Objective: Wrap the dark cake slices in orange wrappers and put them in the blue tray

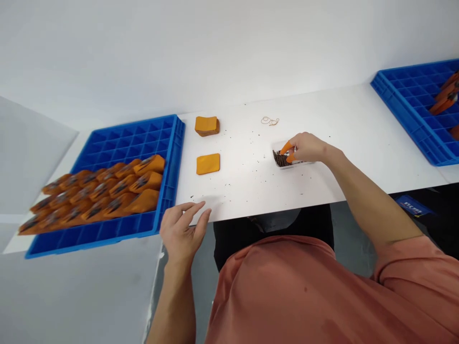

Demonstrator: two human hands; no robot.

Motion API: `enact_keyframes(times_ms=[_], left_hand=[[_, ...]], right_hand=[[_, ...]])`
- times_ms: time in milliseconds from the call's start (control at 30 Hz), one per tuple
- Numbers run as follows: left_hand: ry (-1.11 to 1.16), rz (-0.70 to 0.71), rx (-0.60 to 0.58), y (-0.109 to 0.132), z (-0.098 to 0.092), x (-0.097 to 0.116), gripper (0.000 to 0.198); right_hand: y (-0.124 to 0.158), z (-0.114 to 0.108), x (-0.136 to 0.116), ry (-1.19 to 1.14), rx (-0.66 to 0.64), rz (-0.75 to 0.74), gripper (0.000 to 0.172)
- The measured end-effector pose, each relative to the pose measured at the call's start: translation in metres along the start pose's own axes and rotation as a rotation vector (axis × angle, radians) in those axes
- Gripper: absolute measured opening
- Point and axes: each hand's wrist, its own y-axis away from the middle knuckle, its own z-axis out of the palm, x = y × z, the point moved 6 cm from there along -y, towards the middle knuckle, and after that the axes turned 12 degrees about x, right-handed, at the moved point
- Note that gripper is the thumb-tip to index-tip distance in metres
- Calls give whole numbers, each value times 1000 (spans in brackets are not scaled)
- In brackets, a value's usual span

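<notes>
My right hand (304, 148) reaches over the white table (340, 143), its fingertips in orange finger cots pinched into a small clear container of dark small parts (283, 159). What they hold is too small to make out. My left hand (182, 229) rests open at the table's front edge, fingers spread, holding nothing, next to the blue tray (125, 138) on the left. Two orange pads lie ahead of it: a flat one (208, 164) and a thicker stack (207, 125) behind it.
The left blue grid tray holds several orange pieces with dark inserts (103, 191). A second blue tray (412, 105) with a few orange pieces stands at the far right. A rubber band (269, 121) and dark specks lie on the table.
</notes>
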Motion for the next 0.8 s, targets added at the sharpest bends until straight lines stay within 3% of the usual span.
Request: enact_keyframes(times_ms=[300,533,800], left_hand=[[23,-57,-23,6,6,0,17],[35,-76,-15,7,3,2,15],[53,-85,-38,8,4,6,13]], right_hand=[[6,-6,5,-8,53,38,29],[6,-4,11,-8,65,77,42],[6,1,23,-79,46,82,30]])
